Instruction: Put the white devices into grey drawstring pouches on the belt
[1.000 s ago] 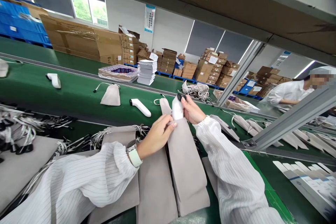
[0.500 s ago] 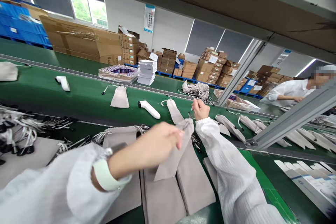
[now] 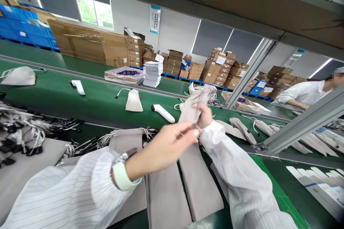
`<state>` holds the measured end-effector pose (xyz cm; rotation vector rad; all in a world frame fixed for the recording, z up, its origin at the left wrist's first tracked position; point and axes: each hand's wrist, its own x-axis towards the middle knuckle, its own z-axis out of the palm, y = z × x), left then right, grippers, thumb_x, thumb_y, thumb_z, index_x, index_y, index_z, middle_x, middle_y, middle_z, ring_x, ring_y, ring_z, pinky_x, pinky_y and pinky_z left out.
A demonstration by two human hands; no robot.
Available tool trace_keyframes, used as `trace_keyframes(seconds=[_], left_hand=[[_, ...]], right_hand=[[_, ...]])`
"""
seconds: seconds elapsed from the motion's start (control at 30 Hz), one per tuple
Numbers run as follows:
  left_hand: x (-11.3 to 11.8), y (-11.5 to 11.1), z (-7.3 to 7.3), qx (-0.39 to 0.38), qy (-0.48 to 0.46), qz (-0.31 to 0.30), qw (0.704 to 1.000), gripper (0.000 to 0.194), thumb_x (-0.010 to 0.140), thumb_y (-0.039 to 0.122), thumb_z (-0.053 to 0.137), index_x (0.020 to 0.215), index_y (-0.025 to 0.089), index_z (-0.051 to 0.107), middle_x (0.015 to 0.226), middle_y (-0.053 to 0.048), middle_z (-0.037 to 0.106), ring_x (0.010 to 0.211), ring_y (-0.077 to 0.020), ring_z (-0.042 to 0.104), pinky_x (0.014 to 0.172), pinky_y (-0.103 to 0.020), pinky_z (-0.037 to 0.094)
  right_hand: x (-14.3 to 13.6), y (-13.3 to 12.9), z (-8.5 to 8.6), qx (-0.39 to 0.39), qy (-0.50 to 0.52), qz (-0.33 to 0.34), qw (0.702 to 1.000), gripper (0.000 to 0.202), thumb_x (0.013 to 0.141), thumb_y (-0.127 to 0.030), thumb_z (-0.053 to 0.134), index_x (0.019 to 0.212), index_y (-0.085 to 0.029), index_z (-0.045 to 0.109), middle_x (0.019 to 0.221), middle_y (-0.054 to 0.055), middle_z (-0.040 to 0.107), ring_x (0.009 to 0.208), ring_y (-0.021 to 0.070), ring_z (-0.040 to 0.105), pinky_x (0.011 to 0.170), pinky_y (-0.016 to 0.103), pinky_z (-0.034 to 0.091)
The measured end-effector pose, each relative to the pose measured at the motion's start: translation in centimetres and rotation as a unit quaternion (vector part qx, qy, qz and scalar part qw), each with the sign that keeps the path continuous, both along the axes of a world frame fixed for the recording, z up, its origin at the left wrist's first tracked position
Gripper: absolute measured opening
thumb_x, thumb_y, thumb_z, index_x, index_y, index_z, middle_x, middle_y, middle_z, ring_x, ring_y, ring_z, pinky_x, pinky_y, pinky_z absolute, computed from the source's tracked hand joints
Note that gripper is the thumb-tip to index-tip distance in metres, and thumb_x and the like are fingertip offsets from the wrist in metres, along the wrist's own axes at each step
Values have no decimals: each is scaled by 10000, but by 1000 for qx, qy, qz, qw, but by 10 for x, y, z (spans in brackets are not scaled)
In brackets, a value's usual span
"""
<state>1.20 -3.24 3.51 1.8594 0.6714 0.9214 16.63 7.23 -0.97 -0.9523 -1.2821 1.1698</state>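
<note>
We hold a light grey fabric pouch (image 3: 191, 109) raised above the near edge of the green conveyor belt (image 3: 107, 105), over the inner ends of flat grey fabric pouches stacked in rows (image 3: 170, 193). Our right hand (image 3: 204, 115) is closed on the raised pouch, fingers curled around its side. Our left hand (image 3: 168, 146) is nearly closed, thumb and forefinger brought together at the lower end of the same pouch; motion blur obscures the contact, and we cannot tell whether these fingertips grip fabric or cord. The raised pouch is tilted. On the belt, left of the pouch, we locate a white angled handheld device with a black tip (image 3: 163, 113), and beyond it a small grey drawstring pouch (image 3: 134, 101) and a second white device with a dark tip (image 3: 79, 88). Elongated grey pouches (image 3: 243, 130) lie to the right of our right hand. White cords with black ends (image 3: 25, 134) lie bunched at far left. Flat white printed cartons (image 3: 317, 188) lie at lower right. A person in white (image 3: 306, 92) is beyond the slanted metal post (image 3: 292, 125).
</note>
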Motion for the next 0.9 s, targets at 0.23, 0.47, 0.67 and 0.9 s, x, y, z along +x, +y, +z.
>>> trace_keyframes(seconds=[0.23,0.47,0.67,0.9], left_hand=[[12,6,-90,294,310,1,904,273,855,305,357,1016,209,555,1278,-63,353,1205,-226,272,963,-401,238],[13,28,-98,236,284,111,922,337,870,283,321,1148,163,469,1248,-70,389,1148,-175,341,940,-326,289],[12,40,-104,223,288,116,924,260,852,304,381,1000,170,548,952,-28,543,950,-155,429,820,-297,356],[13,31,-92,280,307,97,904,240,863,204,341,838,123,566,858,-52,483,836,-145,379,735,-275,349]], right_hand=[[102,50,-38,-78,-442,-318,835,469,562,-297,541,1006,-158,480,870,78,529,844,224,502,770,358,384],[45,42,-67,123,-615,-202,752,504,730,-329,464,1182,-109,427,1120,136,447,1077,232,385,920,365,290],[7,50,-88,64,-494,19,867,551,654,-199,576,1189,-159,447,1153,98,469,1081,221,420,950,362,282],[22,54,-73,-62,-224,-3,973,649,726,-260,517,1289,-109,232,979,101,561,884,173,555,848,371,405]])
